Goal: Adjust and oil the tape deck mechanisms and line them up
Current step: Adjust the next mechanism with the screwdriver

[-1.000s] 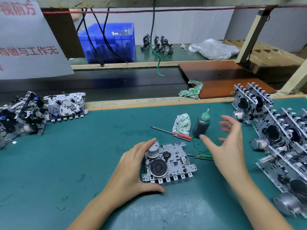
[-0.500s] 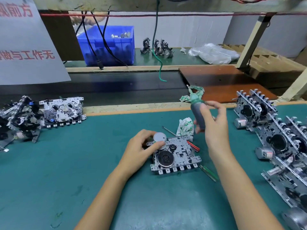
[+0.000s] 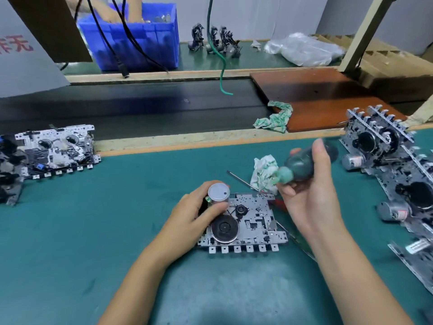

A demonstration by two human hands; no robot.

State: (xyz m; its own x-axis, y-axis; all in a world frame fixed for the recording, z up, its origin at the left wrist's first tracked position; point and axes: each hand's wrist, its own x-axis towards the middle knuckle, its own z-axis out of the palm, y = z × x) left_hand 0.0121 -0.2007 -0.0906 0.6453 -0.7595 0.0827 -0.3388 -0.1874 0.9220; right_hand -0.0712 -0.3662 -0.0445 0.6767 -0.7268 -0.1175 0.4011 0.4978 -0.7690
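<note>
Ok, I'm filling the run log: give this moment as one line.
phase: oiling | left hand: grips silver motor can on metal tape deck mechanism | right hand: holds tilted dark green-capped oil bottle

Oil bottle (image 3: 302,167) in right hand (image 3: 311,195), left hand (image 3: 189,219) on mechanism (image 3: 248,221).

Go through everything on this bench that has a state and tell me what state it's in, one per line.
Oil bottle: held tilted, nozzle pointing down-left, off the mat.
Right hand: gripping the oil bottle.
Left hand: gripping the motor can.
Motor can: upright on the mechanism's corner.
Tape deck mechanism: flat on the mat, flywheel side up.
Red-handled screwdriver: lying on the mat, idle.
</note>
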